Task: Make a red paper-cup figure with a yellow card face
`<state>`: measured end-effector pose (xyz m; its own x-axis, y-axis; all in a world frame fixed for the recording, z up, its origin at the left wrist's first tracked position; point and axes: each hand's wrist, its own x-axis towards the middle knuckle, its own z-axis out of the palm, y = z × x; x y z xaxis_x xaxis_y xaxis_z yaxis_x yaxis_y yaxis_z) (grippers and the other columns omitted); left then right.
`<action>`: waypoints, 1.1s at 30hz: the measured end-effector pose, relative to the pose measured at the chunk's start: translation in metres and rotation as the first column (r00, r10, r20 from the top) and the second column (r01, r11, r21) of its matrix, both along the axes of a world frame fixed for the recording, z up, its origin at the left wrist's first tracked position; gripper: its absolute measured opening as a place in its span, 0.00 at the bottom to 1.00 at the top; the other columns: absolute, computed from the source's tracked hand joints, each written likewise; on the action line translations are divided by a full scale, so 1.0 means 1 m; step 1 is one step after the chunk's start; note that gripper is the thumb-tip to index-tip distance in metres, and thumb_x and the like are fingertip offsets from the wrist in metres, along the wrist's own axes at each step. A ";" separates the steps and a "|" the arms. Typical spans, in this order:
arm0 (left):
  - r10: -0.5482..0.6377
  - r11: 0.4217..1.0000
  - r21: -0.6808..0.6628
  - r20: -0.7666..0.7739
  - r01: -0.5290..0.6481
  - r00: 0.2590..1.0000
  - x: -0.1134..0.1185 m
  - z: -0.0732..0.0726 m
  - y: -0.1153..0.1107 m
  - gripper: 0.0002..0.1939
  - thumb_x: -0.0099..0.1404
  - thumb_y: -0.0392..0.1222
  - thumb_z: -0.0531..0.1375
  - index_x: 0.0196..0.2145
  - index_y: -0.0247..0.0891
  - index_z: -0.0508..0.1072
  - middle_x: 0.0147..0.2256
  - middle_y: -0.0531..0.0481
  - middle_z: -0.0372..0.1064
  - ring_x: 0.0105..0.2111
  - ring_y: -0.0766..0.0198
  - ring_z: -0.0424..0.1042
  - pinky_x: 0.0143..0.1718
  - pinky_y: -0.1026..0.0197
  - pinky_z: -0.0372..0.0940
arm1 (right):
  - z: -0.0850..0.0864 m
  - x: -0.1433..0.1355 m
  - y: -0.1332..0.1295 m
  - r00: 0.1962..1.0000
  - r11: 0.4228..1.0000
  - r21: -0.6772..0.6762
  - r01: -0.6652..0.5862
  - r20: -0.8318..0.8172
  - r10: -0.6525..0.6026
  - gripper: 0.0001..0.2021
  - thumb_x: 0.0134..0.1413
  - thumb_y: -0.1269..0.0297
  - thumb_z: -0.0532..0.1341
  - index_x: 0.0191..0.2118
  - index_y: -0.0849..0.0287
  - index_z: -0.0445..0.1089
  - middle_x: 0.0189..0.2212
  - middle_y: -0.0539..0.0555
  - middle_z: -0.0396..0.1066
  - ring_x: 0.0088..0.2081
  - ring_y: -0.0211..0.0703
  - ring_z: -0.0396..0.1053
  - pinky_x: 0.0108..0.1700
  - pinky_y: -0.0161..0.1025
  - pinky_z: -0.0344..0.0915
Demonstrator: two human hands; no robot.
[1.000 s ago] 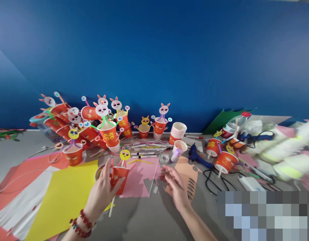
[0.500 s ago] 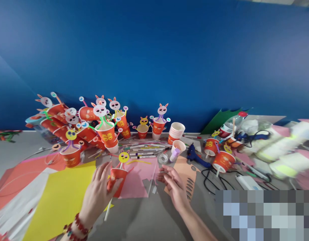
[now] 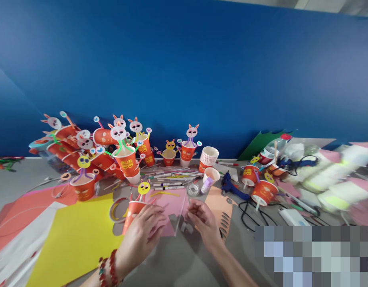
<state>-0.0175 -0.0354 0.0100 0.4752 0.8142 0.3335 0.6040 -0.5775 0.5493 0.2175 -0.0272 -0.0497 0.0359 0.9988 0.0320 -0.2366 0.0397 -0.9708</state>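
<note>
Head view: apparently mid-assembly beside an orange-red cup (image 3: 131, 212), with left hand (image 3: 140, 233) loosely spread, right hand (image 3: 204, 224) curled narrow, impossible to tell on what; calling next for precise placement.

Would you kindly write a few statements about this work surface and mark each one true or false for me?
1. The left hand has red bead bracelets at its wrist. True.
2. The yellow sheet lies to the right of the pink sheet. False: it lies to the left.
3. The left hand hides part of an orange-red cup topped with a yellow rabbit face. True.
4. The right hand grips the nearer blue glue gun. False: the glue gun lies apart from that hand.
5. The two hands are clasped together. False: there is a gap between them.
6. The clear bottle has a red cap. True.
</note>
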 end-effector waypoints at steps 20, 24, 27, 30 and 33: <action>-0.004 1.000 -0.011 0.072 0.005 0.997 -0.006 0.001 -0.007 0.07 0.69 0.35 0.53 0.37 0.40 0.71 0.36 0.47 0.74 0.38 0.58 0.73 0.41 0.58 0.67 | -0.004 0.001 -0.002 0.957 1.000 -0.002 -0.005 0.290 0.005 0.22 0.57 0.43 0.60 0.27 0.59 0.69 0.15 0.44 0.57 0.17 0.33 0.53 0.21 0.32 0.50; 0.097 0.995 -0.019 0.061 -0.097 0.993 -0.011 0.000 -0.007 0.09 0.70 0.37 0.52 0.36 0.41 0.71 0.33 0.49 0.74 0.32 0.60 0.73 0.36 0.60 0.67 | -0.010 0.001 -0.002 0.925 0.994 0.106 -0.026 0.379 -0.016 0.17 0.57 0.49 0.63 0.29 0.59 0.73 0.22 0.51 0.68 0.25 0.40 0.65 0.29 0.36 0.61; 0.135 0.991 -0.025 0.042 -0.134 0.990 -0.008 -0.005 -0.009 0.06 0.69 0.38 0.54 0.39 0.41 0.71 0.34 0.50 0.75 0.31 0.61 0.72 0.35 0.61 0.67 | -0.011 -0.001 -0.003 0.919 0.989 0.138 -0.058 0.394 -0.001 0.15 0.58 0.51 0.63 0.40 0.58 0.75 0.27 0.52 0.72 0.29 0.42 0.68 0.31 0.37 0.63; 0.073 0.996 -0.050 0.020 -0.072 0.997 -0.001 -0.007 -0.010 0.06 0.69 0.37 0.55 0.36 0.41 0.72 0.30 0.50 0.75 0.30 0.61 0.73 0.32 0.63 0.66 | -0.005 0.000 -0.006 0.892 0.984 0.139 -0.115 0.451 0.040 0.18 0.62 0.51 0.59 0.29 0.58 0.74 0.20 0.50 0.69 0.24 0.40 0.65 0.28 0.35 0.61; -0.015 0.999 -0.048 0.016 0.016 1.000 0.005 -0.006 -0.010 0.09 0.69 0.36 0.54 0.32 0.41 0.72 0.29 0.50 0.74 0.30 0.60 0.73 0.32 0.62 0.66 | 0.002 0.002 -0.007 0.818 0.938 0.276 -0.211 0.575 0.014 0.20 0.65 0.53 0.57 0.25 0.57 0.75 0.28 0.54 0.74 0.34 0.45 0.71 0.40 0.41 0.66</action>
